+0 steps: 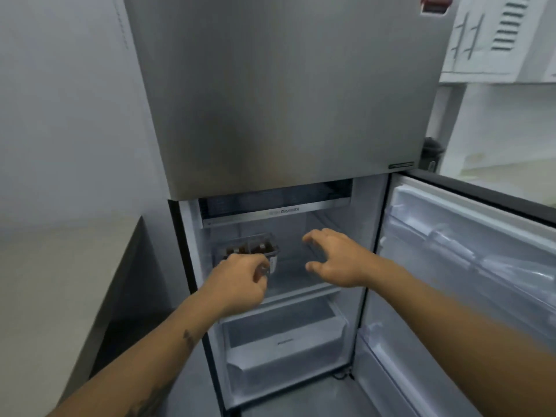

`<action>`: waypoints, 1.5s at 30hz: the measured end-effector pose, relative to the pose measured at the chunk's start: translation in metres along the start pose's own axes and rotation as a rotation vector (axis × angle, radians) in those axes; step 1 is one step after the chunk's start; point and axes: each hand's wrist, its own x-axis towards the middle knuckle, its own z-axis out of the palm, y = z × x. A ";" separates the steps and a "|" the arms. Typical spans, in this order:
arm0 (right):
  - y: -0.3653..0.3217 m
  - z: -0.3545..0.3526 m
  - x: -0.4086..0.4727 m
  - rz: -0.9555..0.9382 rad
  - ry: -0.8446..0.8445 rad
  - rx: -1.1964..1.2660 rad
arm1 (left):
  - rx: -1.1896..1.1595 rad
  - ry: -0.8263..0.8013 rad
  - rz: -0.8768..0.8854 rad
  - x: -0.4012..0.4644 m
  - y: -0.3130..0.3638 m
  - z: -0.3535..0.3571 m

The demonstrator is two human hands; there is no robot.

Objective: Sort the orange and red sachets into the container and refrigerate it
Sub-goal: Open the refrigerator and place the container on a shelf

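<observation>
A clear plastic container [272,239] with orange and red sachets [260,247] inside rests on the left of the glass shelf [296,276] in the open fridge. My left hand [240,284] is at the container's near edge, fingers curled on its front rim. My right hand [337,260] hovers to the right of the container, fingers spread, holding nothing. The sachets sit in two compartments; their colours look dark in the dim fridge.
The fridge's lower door [469,266] stands open to the right, with clear door bins. The freezer door [285,94] above is closed. A drawer [276,212] sits above the shelf and a crisper bin [285,341] below. A counter [69,266] lies left.
</observation>
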 end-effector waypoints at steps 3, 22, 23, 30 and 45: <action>0.004 -0.037 -0.045 0.039 0.079 -0.059 | -0.044 0.048 0.081 -0.011 0.036 -0.003; 0.219 -0.193 -0.303 0.484 0.100 -0.577 | -0.344 0.005 0.263 -0.009 0.390 0.140; 0.229 -0.194 -0.311 0.501 0.073 -0.562 | -0.345 -0.013 0.235 -0.011 0.408 0.152; 0.260 -0.184 -0.334 0.398 0.039 -0.543 | -0.406 -0.112 0.035 -0.023 0.468 0.218; 0.164 -0.154 -0.336 0.067 0.006 -0.232 | -0.858 0.113 -0.045 -0.066 0.318 0.183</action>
